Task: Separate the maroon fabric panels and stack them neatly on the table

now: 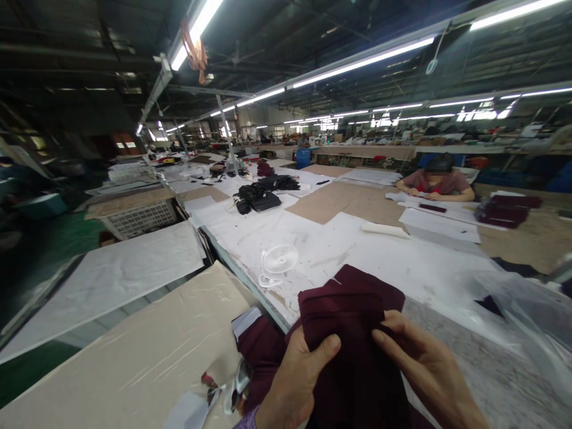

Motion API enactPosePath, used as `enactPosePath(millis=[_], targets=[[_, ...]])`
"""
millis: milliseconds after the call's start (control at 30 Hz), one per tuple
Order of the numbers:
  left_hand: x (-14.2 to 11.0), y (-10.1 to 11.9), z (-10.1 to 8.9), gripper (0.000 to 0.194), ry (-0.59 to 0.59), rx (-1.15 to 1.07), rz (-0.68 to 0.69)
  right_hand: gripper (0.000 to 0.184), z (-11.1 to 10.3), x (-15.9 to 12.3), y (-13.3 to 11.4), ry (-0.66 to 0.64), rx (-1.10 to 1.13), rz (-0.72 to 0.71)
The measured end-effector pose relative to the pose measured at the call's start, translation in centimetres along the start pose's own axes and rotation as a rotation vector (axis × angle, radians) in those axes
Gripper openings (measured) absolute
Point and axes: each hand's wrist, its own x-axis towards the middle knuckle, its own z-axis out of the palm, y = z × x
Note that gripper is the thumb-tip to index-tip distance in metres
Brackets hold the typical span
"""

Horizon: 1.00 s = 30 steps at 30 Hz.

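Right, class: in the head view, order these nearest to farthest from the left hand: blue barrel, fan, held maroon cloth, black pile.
1. Maroon cloth: in the left hand.
2. Fan: ahead, past the cloth.
3. Black pile: beyond the fan.
4. Blue barrel: farthest, right of the pile.

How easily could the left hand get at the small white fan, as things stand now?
Probably yes, with a forward stretch: nothing seems to block the way from the left hand to the white fan. However, this hand is holding maroon fabric, so it would likely need to let go first.
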Motion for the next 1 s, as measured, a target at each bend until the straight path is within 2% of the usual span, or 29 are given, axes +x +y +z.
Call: enactPosePath(millis=[133,267,467,567,800,1000], targets=[[0.0,0.0,0.1,0.042,0.019,0.003,0.024,0.021,-0.2,-0.1,0.0,-0.050,0.009,-0.013],[-0.1,0.1,-0.5,0.036,-0.037,0.100,0.040,0.032,-0.8,0.1,-0.4,-0.055,-0.001,0.002],[-0.1,1.1,-1.7,0.034,-0.105,0.257,0.092,0.025,-1.6,0.8,-1.7,-0.324,0.047,0.003],[0.0,1.7,-2.3,0.030,-0.107,0.331,0.082,0.025,-1.4,1.2,-2.1,-0.407,0.093,0.004],[0.7,1.7,-3.2,0.026,-0.084,0.337,0.087,0.029,-0.4,1.7,-1.8,-0.395,0.139,0.032],[1.2,1.7,-3.3,0.026,-0.042,0.344,0.080,0.025,0.0,1.9,-1.4,-0.386,0.198,0.077]])
